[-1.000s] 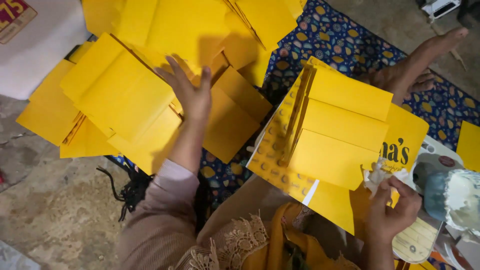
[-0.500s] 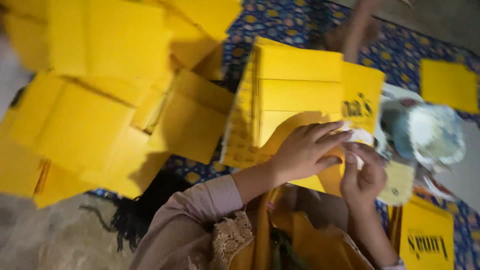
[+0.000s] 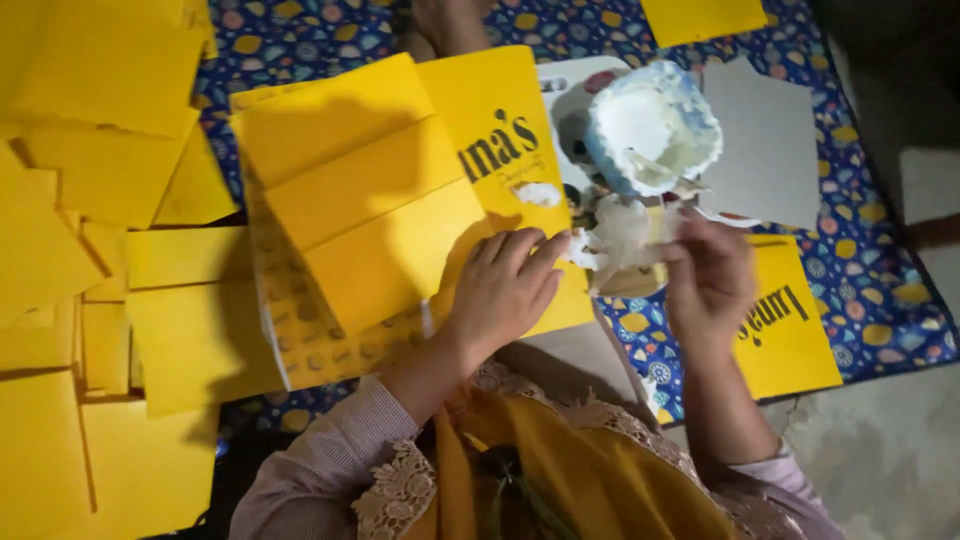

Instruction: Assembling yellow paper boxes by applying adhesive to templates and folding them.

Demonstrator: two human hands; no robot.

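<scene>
The left hand (image 3: 505, 285) lies palm-down and open, fingers spread flat on the printed yellow sheet (image 3: 510, 150); it presses the sheet and closes on nothing. The right hand (image 3: 708, 275), at about three o'clock from the left, has its fingertips pinched on a white, paste-smeared wad (image 3: 620, 238), which hangs between the two hands, just off the sheet's right edge. A dab of white paste (image 3: 538, 193) sits on the sheet at twelve o'clock from the left fingertips.

At one o'clock from the wad stands a white paste tub (image 3: 652, 125), its rim crusted, on a pale tray whose detail cannot be read. A grey card (image 3: 765, 140) lies at three o'clock from the tub. A second printed yellow sheet (image 3: 790, 325) lies under the right wrist at five o'clock. At nine o'clock from the left hand, folded yellow envelopes (image 3: 360, 200) overlap in a stepped stack; more loose yellow paper (image 3: 110, 120) spreads beyond, all on a patterned blue cloth (image 3: 330, 35).

Judged good practice for spreading paste: keep the flat hand firm so the sheet cannot slide, draw the wad in thin strokes, and keep wet fingers off clean faces.
</scene>
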